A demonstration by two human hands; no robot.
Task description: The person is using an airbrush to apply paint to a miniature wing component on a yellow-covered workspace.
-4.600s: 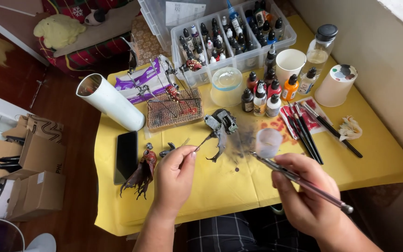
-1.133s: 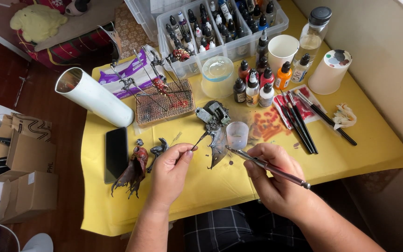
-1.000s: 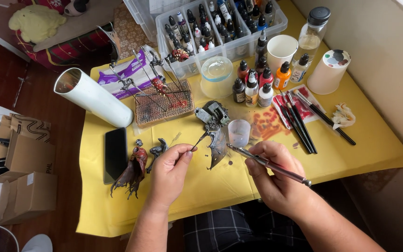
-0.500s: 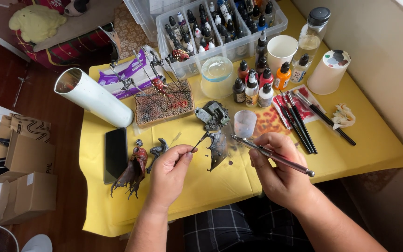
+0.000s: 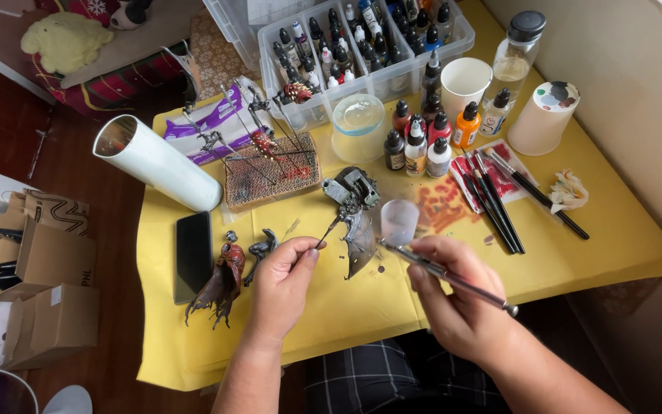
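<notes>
Left hand [image 5: 283,285] fingers pinched on thin wire stem of dark grey winged miniature part [image 5: 359,230], just beyond fingertips. Right hand [image 5: 453,295] fingers closed around slim metal airbrush [image 5: 447,276], small translucent cup [image 5: 399,221] above them. Beyond: dropper paint bottles [image 5: 417,144], black brushes [image 5: 499,195]. Left of fingers: red-brown figure [image 5: 222,280], black phone [image 5: 193,255]. Yellow-covered worktop [image 5: 607,230]; cardboard boxes [image 5: 40,299] on floor.

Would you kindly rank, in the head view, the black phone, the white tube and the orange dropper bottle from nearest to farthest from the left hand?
Measured from the left hand:
1. Black phone: flat on the yellow cloth, just to the hand's left.
2. White tube: lying on its side, up and to the left near the table corner.
3. Orange dropper bottle: upright among the bottles, far across to the upper right.
</notes>
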